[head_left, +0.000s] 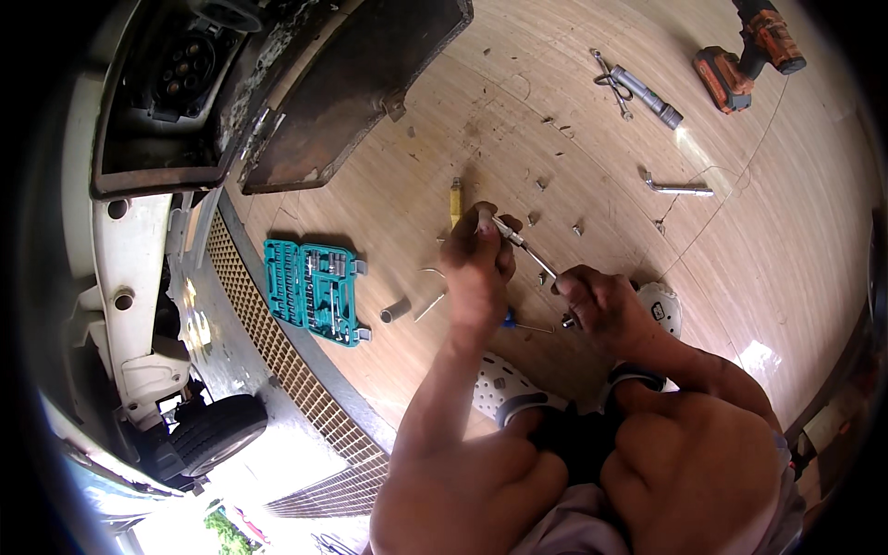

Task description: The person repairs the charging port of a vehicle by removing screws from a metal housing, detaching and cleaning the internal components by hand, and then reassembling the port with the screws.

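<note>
My left hand [478, 268] is closed around the thick silver end of a slim metal rod tool [538, 261]. The rod slants down to the right into my right hand [601, 303], whose fingers are wrapped round its other end. A small silver knob [568, 321] pokes out below the right fingers; I cannot tell whether it belongs to the rod. Beyond the left hand lies a yellow-handled tool [456, 199], partly hidden by it. On the floor between my forearms is a thin tool with a blue handle [510, 319].
An opened teal socket set [316, 289] lies left, near a metal tube [395, 310]. Several small metal pieces are scattered ahead. Further right are a bent socket wrench [680, 188], a lit flashlight [647, 96], and an orange-black cordless drill [740, 65]. A rusty metal panel [342, 102] hangs far left.
</note>
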`<action>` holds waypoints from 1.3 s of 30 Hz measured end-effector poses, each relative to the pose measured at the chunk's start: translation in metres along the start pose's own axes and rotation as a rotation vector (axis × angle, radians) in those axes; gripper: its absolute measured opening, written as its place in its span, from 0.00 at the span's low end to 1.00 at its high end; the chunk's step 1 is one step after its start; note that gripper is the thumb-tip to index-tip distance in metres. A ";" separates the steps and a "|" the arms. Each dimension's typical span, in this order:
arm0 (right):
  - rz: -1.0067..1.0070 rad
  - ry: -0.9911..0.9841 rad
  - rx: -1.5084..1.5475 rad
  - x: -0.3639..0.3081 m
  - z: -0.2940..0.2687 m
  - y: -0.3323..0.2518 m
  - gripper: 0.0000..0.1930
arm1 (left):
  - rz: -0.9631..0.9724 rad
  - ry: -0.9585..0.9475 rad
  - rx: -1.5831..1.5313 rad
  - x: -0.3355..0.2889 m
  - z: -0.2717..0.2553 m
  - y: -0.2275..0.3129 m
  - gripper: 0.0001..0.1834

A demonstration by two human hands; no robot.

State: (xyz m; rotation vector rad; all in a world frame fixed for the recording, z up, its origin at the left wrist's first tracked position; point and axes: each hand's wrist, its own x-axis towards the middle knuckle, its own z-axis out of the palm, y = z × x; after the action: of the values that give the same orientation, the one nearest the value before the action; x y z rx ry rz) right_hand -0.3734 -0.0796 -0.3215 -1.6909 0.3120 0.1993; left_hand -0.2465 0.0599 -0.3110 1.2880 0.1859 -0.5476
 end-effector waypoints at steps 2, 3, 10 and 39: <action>-0.018 0.039 -0.091 0.003 -0.003 0.001 0.11 | -0.022 0.040 -0.011 0.000 0.002 0.000 0.08; -0.076 -0.078 -0.061 0.009 -0.008 -0.001 0.10 | -0.008 0.044 -0.004 0.000 -0.001 0.001 0.09; -0.025 -0.138 0.252 0.023 -0.014 0.007 0.11 | 0.045 0.114 0.226 -0.001 0.013 0.005 0.14; -0.193 0.318 -1.292 0.069 -0.039 0.083 0.12 | -0.101 -0.366 0.210 0.031 -0.009 0.073 0.25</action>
State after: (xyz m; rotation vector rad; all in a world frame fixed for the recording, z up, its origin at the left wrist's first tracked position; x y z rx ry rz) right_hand -0.3369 -0.1345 -0.4154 -3.0308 0.2556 -0.0511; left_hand -0.1835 0.0726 -0.2644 1.3607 -0.1147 -0.8966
